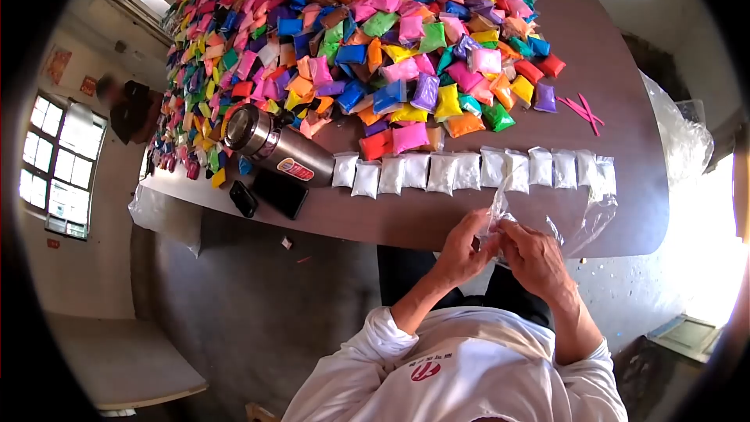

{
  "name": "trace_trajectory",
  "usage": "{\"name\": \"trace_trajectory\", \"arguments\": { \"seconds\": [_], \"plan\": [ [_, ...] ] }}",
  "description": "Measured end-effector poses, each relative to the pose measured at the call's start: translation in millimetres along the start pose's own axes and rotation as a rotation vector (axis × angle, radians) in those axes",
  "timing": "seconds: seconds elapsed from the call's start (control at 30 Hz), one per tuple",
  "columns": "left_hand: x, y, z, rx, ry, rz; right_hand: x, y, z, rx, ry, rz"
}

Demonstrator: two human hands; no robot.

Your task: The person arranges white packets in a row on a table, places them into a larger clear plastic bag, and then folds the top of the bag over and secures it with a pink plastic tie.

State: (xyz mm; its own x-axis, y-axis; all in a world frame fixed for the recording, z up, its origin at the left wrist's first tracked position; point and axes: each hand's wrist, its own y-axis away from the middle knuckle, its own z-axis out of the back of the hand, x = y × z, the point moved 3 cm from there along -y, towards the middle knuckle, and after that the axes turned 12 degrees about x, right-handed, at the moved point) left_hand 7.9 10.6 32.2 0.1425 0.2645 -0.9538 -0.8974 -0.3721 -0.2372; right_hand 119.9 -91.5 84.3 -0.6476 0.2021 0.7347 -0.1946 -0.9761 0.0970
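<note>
My left hand (462, 248) and my right hand (537, 256) meet at the table's near edge, in front of my body. Between them is a clear plastic bag (500, 205), its thin film rising above the fingers. Both hands are closed on it; what lies inside the bag is hidden by my fingers. Just beyond, a row of small white-filled packets (441, 173) runs across the table. To the right of my hands, another loose clear plastic bag (598, 215) hangs near the table edge.
A large heap of colourful packets (383, 23) covers the table's far side. A steel thermos (301, 156) lies left of the row, near a black phone (280, 194) and small black case (243, 198). Pink sticks (582, 112) lie right. A person (131, 113) is at far left.
</note>
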Motion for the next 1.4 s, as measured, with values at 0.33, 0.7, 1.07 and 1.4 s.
{"name": "trace_trajectory", "arguments": {
  "seconds": [0.33, 0.7, 1.07, 1.4],
  "plan": [
    [26.3, 7.7, -7.6, -0.081, -0.001, 0.048, -31.1, 26.3, 33.4, 0.017, 0.254, -0.231],
    [17.3, 2.5, -6.2, -0.069, -0.071, -0.035, -70.8, 65.5, 73.8, -0.011, 0.362, -0.451],
    [14.2, 1.6, -2.1, 0.042, -0.016, 0.054, -23.0, 13.2, -14.9, 0.116, 0.199, 0.221],
    [17.2, 3.7, -1.8, -0.113, -0.1, -0.004, -29.7, 15.7, 1.0, 0.136, 0.309, -0.015]
  ]
}}
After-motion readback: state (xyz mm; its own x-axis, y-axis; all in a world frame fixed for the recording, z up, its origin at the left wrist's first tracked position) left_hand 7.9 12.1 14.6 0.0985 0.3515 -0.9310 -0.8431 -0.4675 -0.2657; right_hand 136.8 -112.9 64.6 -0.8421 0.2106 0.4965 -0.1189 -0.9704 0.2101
